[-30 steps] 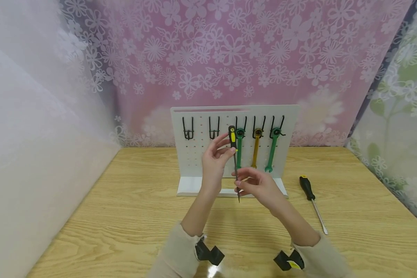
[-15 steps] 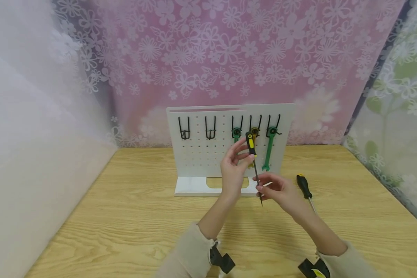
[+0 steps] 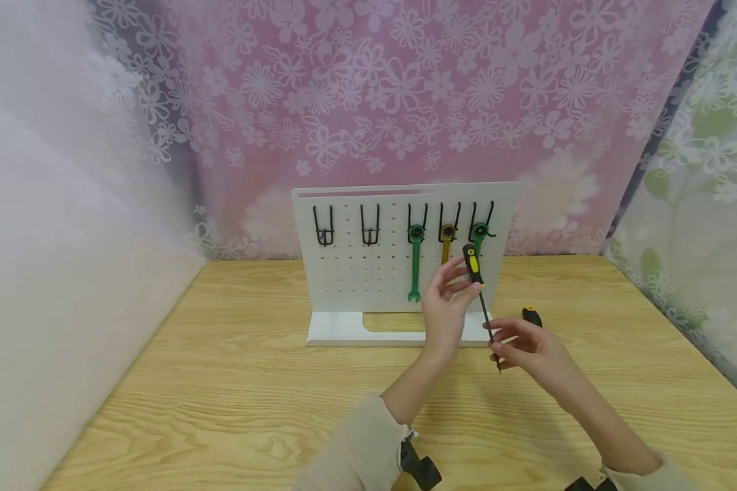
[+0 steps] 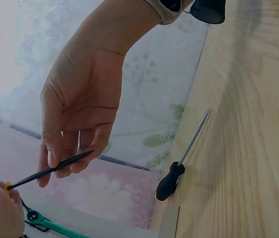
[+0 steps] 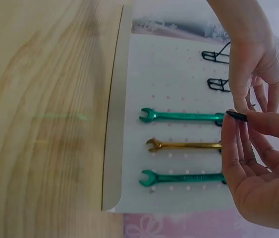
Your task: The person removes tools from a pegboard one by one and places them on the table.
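Note:
A small screwdriver with a black-and-yellow handle and thin dark shaft is held up in front of the pegboard, handle upward and slightly tilted. My left hand grips it around the lower handle. Close to the tip, my right hand pinches the shaft between thumb and fingers. The left wrist view shows the dark shaft running from the yellow collar to the right hand's fingers. In the right wrist view only the dark tip shows, between thumb and forefinger.
Behind stands a white pegboard with black hooks. On it hang a green wrench, a gold wrench and another green wrench, partly covered. A larger black-handled screwdriver lies on the wooden table, mostly hidden behind my right hand.
Both hands have moved right together with the screwdriver, from before the left green wrench to before the right one. My right hand now covers much of the screwdriver on the table.

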`<state>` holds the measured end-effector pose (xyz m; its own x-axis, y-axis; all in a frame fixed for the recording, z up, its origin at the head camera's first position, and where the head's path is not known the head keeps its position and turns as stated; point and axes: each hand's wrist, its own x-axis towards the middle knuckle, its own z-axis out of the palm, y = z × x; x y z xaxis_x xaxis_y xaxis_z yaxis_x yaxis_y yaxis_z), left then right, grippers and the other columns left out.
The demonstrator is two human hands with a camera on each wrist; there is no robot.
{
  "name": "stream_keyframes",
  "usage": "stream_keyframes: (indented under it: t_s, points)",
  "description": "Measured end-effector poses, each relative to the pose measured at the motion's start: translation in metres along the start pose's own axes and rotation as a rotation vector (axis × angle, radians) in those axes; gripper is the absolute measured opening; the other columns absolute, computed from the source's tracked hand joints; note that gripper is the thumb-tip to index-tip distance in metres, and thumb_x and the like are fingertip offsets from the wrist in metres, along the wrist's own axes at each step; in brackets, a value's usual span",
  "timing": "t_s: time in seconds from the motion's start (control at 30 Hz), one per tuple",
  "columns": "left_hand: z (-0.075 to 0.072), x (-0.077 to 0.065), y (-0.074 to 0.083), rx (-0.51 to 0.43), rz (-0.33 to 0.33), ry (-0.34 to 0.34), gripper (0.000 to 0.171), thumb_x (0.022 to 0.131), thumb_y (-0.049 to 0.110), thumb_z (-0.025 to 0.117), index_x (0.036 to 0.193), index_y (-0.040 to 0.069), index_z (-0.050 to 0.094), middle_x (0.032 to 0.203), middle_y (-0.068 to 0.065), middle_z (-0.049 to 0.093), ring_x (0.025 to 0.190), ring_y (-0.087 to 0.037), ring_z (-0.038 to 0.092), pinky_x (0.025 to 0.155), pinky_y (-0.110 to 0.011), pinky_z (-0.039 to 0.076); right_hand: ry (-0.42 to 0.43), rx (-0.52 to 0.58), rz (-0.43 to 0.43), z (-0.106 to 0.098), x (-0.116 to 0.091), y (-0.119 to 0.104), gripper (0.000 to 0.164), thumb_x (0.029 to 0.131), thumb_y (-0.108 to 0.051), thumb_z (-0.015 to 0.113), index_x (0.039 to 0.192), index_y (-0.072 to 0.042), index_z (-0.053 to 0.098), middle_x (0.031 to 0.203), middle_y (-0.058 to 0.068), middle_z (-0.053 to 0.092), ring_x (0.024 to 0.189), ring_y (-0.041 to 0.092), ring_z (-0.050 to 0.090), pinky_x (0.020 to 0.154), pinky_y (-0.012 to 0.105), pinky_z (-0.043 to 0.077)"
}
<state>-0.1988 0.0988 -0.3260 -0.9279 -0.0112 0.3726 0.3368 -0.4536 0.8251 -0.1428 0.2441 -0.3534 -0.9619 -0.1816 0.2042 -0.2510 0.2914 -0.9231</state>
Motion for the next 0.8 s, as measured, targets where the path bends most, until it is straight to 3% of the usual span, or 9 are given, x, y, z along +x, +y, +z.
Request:
stream_keyframes:
  t_s: [0.13,0.43,0.63,0.8]
  points:
    - [0.008,-0.006,0.003,-0.005,-0.006,0.005,0.037,0.082,-0.010,0.062,0.117,-0.001,0.058,0.103,-0.010,0.057,0.089,-0.025,0.056,0.073,-0.021,0.050,0.011,-0.010,0.014,-0.009,-0.005,0.008,0.035,0.091,-0.005,0.057,0.121,0.010,0.048,0.096,0.014,0.055,0.078,0.020,0.062,0.065,0.037,0.054]
    - [0.021,-0.009,-0.014,-0.009,-0.022,-0.026,0.036,0.083,-0.010,0.060,0.118,0.001,0.058,0.104,-0.009,0.058,0.093,-0.031,0.057,0.073,-0.021,0.050,0.011,-0.019,0.021,-0.027,-0.012,0.020,0.033,0.092,-0.007,0.057,0.120,0.008,0.049,0.093,0.015,0.057,0.078,0.018,0.062,0.065,0.038,0.054]
    - [0.028,-0.010,-0.024,-0.001,-0.048,-0.018,0.037,0.083,-0.010,0.060,0.119,0.002,0.057,0.104,-0.009,0.058,0.094,-0.032,0.056,0.073,-0.021,0.050,-0.003,-0.031,0.045,-0.040,-0.014,0.028,0.032,0.092,-0.008,0.055,0.120,0.007,0.051,0.090,0.004,0.059,0.078,0.018,0.061,0.065,0.037,0.054]
    - [0.033,-0.007,-0.044,-0.001,-0.057,0.009,0.038,0.083,-0.010,0.061,0.117,0.006,0.059,0.102,-0.008,0.058,0.091,-0.028,0.058,0.073,-0.023,0.051,-0.008,-0.054,0.070,-0.048,-0.016,0.034,0.033,0.093,-0.009,0.055,0.122,0.005,0.051,0.092,0.006,0.059,0.080,0.019,0.061,0.066,0.037,0.054]
